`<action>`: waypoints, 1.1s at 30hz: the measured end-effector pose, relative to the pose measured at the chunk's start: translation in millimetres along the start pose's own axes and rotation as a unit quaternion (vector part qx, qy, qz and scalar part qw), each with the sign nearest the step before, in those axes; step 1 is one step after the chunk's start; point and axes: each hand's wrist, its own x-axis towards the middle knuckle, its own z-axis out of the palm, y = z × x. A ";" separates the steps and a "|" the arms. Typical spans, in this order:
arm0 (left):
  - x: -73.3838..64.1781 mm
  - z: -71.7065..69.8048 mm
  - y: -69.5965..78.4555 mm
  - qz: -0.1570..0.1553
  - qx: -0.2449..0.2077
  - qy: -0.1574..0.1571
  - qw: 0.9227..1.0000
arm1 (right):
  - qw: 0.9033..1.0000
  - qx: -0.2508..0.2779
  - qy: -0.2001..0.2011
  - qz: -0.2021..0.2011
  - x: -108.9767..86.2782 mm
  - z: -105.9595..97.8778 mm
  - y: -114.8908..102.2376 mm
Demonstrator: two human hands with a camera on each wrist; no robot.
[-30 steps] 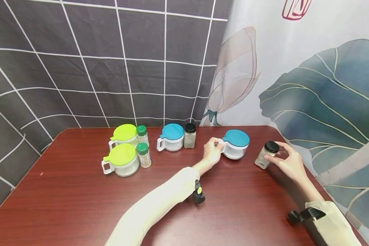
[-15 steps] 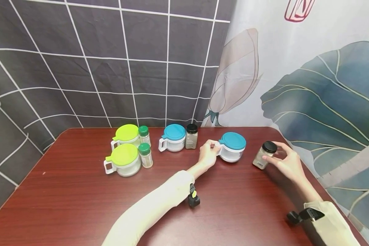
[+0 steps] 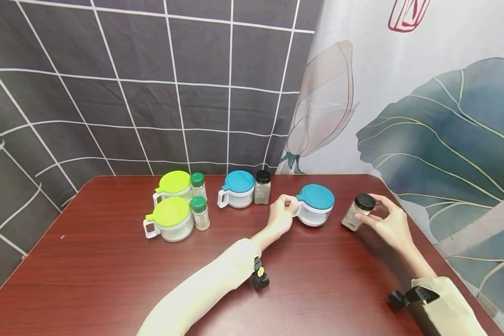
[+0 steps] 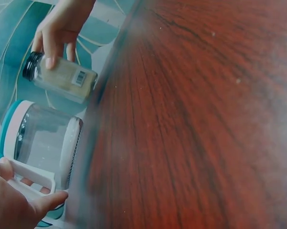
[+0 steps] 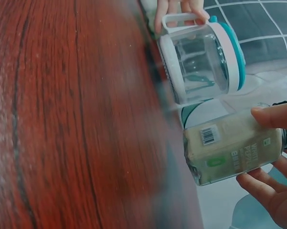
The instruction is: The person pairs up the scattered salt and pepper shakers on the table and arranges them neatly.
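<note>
My left hand (image 3: 281, 217) pinches the white handle of a clear seasoning jar (image 3: 315, 207) with a blue lid, at the right part of the table. In the left wrist view, thumb and fingers close round that handle (image 4: 36, 175). To the right, my right hand (image 3: 391, 223) grips a pepper jar (image 3: 353, 216) with a black cap near its top, thumb on one side and fingers on the other. The pepper jar leans, its base toward the left. Its barcode and label face the right wrist camera (image 5: 231, 148). A short gap separates the two jars.
Left of my hands stand another blue-lidded jar (image 3: 237, 189) and a black-capped pepper jar (image 3: 262, 187). Farther left are two green-lidded jars (image 3: 171, 219) beside two green-capped shakers (image 3: 200, 213). A dark tile-patterned curtain (image 3: 193, 107) hangs behind the table (image 3: 109, 280).
My left hand has drawn the blue-lidded jar a little left and toward me. The right hand and its pepper jar have shifted slightly left. The head view has also shifted slightly.
</note>
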 end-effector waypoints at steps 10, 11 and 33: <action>-8.6 -5.8 3.5 -0.004 -0.001 -0.004 1.000 | 1.000 0.010 0.009 -0.010 -2.7 6.4 -6.2; -9.3 -6.2 3.2 -0.003 -0.001 -0.003 1.000 | 1.000 0.011 0.009 -0.011 -3.0 6.9 -6.8; -30.0 -18.8 10.1 -0.014 -0.017 0.035 0.999 | 0.999 0.014 -0.012 -0.029 -3.1 16.6 -22.6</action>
